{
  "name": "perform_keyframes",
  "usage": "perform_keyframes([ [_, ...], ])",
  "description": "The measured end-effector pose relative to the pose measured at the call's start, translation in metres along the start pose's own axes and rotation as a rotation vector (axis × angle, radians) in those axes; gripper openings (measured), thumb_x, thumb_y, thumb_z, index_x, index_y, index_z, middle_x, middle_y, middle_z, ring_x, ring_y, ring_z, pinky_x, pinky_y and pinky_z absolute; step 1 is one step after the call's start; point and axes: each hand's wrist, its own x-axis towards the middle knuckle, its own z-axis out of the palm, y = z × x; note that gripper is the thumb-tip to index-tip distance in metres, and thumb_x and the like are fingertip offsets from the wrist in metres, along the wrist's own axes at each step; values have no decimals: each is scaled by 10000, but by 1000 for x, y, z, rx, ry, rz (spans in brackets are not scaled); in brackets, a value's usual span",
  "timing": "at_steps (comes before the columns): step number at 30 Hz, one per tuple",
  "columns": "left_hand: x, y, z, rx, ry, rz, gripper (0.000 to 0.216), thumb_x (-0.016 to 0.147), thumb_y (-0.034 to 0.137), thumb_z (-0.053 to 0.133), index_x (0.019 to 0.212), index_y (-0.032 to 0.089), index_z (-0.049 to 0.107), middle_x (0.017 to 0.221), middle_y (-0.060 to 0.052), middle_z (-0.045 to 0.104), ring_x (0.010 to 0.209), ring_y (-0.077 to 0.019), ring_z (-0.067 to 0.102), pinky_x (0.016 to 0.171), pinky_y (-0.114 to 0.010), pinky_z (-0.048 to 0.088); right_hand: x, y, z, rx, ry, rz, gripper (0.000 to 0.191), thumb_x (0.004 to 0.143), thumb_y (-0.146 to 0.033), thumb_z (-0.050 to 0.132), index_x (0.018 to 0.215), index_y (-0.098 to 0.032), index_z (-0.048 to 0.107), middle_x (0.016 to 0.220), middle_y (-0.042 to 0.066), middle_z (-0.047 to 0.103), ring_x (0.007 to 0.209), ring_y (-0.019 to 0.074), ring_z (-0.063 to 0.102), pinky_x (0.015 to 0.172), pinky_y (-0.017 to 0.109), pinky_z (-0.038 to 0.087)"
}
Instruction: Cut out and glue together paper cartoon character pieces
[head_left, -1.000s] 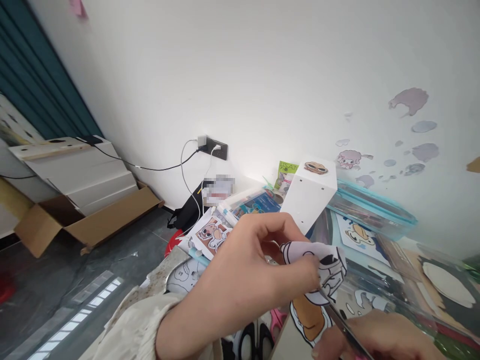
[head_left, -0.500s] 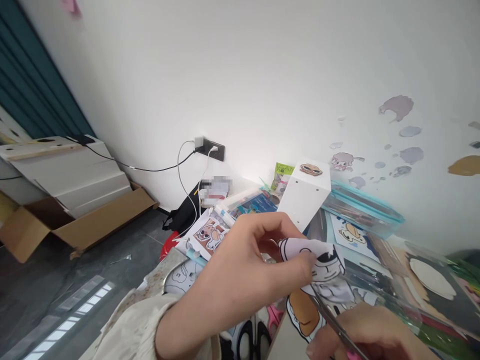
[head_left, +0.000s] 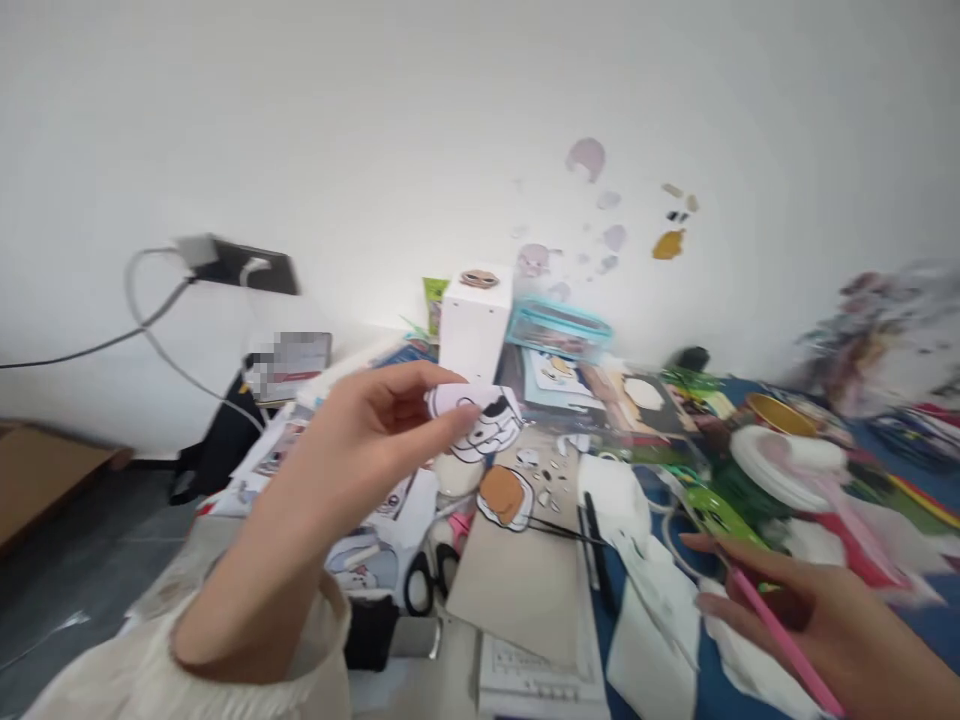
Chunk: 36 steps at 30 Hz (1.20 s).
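My left hand (head_left: 367,445) pinches a small curled paper cutout (head_left: 487,425) with black line drawing between thumb and fingers, above the cluttered table. Off to the right, my right hand (head_left: 832,610) grips a slim tool with a pink handle (head_left: 780,635) and a thin metal end; blur hides its exact kind. The two hands are well apart. Below the cutout, an orange-and-white cutout (head_left: 504,497) lies on a beige board (head_left: 517,590), beside several small paper scraps. Black-handled scissors (head_left: 420,585) lie below my left hand.
A white box (head_left: 474,330) and a clear blue-edged case (head_left: 559,328) stand by the wall. White tissue (head_left: 652,640) and a black pen-like stick (head_left: 598,550) lie right of the board. A green item (head_left: 720,515) is near my right hand. Cables hang from a wall socket (head_left: 255,270).
My right hand has moved away from the paper cutout to the right, taking the pink-handled tool with it. The view has swung right, and my left hand still pinches the cutout.
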Motion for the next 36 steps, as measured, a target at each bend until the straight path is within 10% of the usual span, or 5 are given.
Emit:
perform_keyframes([
  [8, -6, -20, 43, 178, -191, 64, 277, 771, 348, 677, 1012, 262, 572, 556, 75, 360, 504, -103, 400, 455, -206, 328, -45, 110, 47, 70, 247, 242, 418, 702, -492, 637, 951, -170, 729, 555, 16, 673, 412, 210, 613, 413, 284, 465],
  [19, -40, -94, 96, 453, -300, -219, 277, 800, 314, 568, 1037, 181, 512, 614, 48, 508, 597, -158, 537, 576, -262, 412, 22, 127, 67, -65, 311, 102, 417, 661, -417, 578, 976, -153, 647, 767, 107, 679, 631, 273, 625, 594, 375, 463],
  [29, -38, -102, 115, 625, -296, -213, 328, 838, 275, 537, 1145, 162, 520, 708, -15, 606, 671, -202, 566, 634, -324, 423, 27, 116, 64, -140, 319, 114, 434, 750, -486, 484, 974, -144, 631, 748, 86, 644, 610, 238, 609, 545, 336, 425],
  [36, -59, -111, 100, 864, -17, 242, 183, 897, 150, 480, 1051, 181, 575, 1011, -80, 636, 937, -223, 595, 786, -364, 484, -1, 88, 100, -356, 537, -178, 564, 901, -573, 311, 981, -133, 654, 921, 135, 682, 830, 299, 641, 690, 378, 494],
])
